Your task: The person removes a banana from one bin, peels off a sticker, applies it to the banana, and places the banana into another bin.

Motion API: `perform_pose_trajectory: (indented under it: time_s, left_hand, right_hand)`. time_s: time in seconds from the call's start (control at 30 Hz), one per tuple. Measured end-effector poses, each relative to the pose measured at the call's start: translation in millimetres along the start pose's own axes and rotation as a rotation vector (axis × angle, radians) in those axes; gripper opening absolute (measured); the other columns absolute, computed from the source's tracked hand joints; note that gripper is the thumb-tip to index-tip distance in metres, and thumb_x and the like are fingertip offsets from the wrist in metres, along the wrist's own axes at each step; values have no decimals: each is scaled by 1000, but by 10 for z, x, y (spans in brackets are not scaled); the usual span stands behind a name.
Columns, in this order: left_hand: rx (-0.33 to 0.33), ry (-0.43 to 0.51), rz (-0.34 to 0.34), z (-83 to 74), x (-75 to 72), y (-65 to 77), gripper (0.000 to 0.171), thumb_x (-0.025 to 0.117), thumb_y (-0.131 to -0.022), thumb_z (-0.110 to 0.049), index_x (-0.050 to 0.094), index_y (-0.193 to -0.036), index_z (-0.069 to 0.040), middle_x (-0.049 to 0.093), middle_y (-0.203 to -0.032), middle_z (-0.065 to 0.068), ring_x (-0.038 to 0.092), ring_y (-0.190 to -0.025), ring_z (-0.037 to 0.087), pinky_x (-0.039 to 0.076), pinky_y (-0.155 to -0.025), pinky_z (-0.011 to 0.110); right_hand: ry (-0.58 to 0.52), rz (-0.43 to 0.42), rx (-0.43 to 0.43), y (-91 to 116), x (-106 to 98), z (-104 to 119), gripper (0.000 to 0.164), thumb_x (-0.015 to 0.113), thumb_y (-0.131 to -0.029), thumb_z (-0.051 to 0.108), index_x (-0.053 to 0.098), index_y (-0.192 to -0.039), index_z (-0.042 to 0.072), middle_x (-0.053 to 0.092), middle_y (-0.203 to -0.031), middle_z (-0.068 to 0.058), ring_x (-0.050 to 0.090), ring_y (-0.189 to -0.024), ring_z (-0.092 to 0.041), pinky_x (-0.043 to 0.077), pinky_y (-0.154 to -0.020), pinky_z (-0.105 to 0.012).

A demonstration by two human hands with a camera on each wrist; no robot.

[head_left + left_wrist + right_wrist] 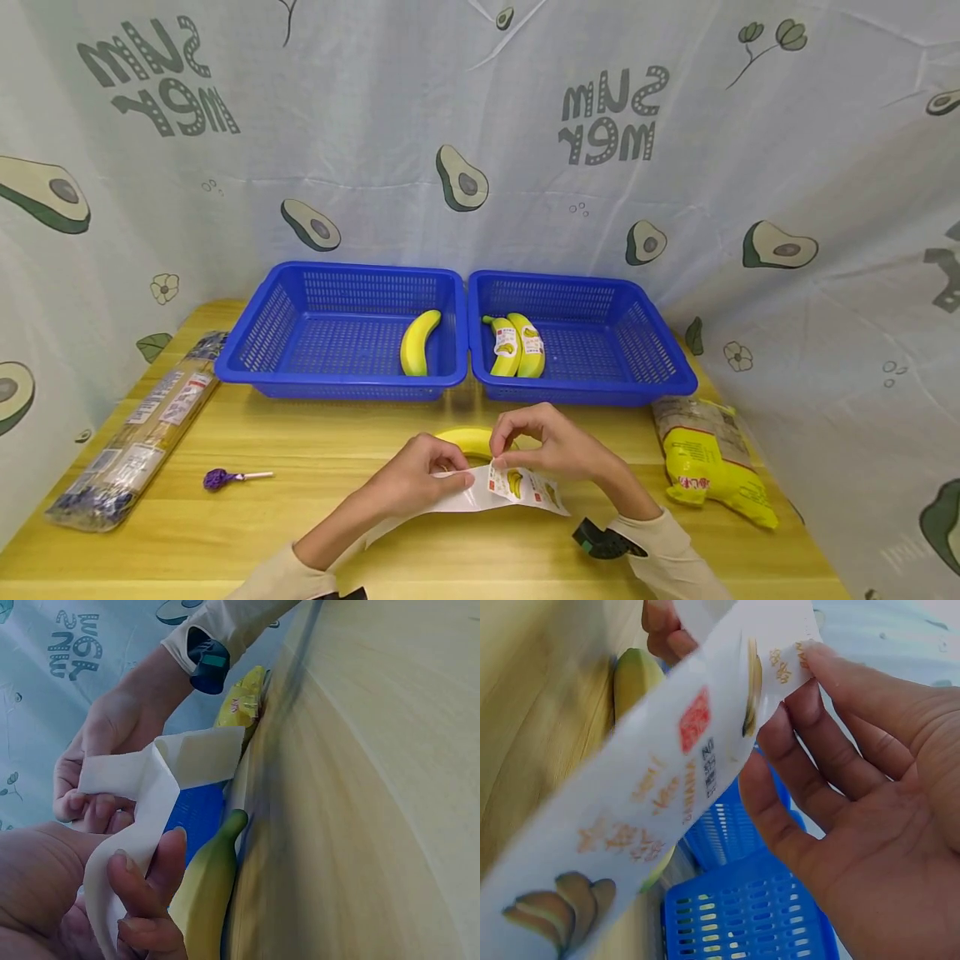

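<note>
My left hand [415, 481] grips a white strip of banana stickers [471, 493] between thumb and fingers. My right hand [557, 446] pinches the corner of a sticker printed with a banana and red marks [513, 482]. In the left wrist view, the white backing [142, 836] runs through the left fingers and folds sharply near the right hand. Printed bananas and lettering show on the strip [656, 784] in the right wrist view. Just behind the hands a yellow banana [468, 439] lies on the table, partly hidden by them.
Two blue baskets stand behind: the left basket [341, 390] holds one banana [415, 346], the right basket [585, 393] two labelled bananas [530, 348]. Packaged noodles [150, 425] and a purple lollipop [217, 479] lie left, a yellow bag [705, 462] right. A printed curtain hangs behind.
</note>
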State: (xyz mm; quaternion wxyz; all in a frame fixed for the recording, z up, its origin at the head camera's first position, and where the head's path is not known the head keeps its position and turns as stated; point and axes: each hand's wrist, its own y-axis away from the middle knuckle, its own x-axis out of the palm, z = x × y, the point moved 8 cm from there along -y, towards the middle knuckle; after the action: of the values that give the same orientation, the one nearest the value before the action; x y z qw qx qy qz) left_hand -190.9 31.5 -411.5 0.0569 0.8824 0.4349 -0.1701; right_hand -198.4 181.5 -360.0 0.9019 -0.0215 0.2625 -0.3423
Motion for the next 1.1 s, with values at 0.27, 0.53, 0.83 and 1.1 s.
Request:
perform_pose_trajectory:
  time_s: [0.27, 0.53, 0.83, 1.1]
  left_hand:
    - [12, -51, -21, 16, 22, -1, 11, 79, -96, -7, 79, -85, -6, 72, -80, -5, 62, -81, 7, 54, -70, 22]
    - [20, -64, -14, 20, 55, 25, 10, 81, -94, -4, 79, -84, -6, 72, -77, -4, 61, -78, 4, 55, -68, 22]
    - [16, -219, 25, 77, 119, 37, 14, 85, -91, -8, 79, -81, -15, 68, -75, -14, 56, -75, 0, 51, -72, 23]
    - [111, -423, 7, 10, 192, 62, 13, 91, -85, -8, 79, -86, -14, 63, -67, -14, 49, -63, -5, 46, -59, 19]
  right_hand:
    - [-25, -19, 31, 7, -16, -28, 6, 75, -98, -6, 70, -99, -2, 71, -91, -18, 66, -88, -13, 64, -87, -33]
    - [-71, -3, 22, 6, -7, -16, 7, 74, -97, -9, 69, -99, -4, 69, -91, -22, 66, -85, -13, 64, -81, -28]
    - [-126, -10, 17, 12, -12, -31, 7, 74, -97, -10, 69, -101, -7, 68, -92, -26, 65, -82, -12, 63, -76, -25]
    - [-152, -20, -1, 0, -6, -13, 6, 73, -97, -11, 70, -102, -10, 68, -93, -28, 65, -84, -11, 62, -76, -24]
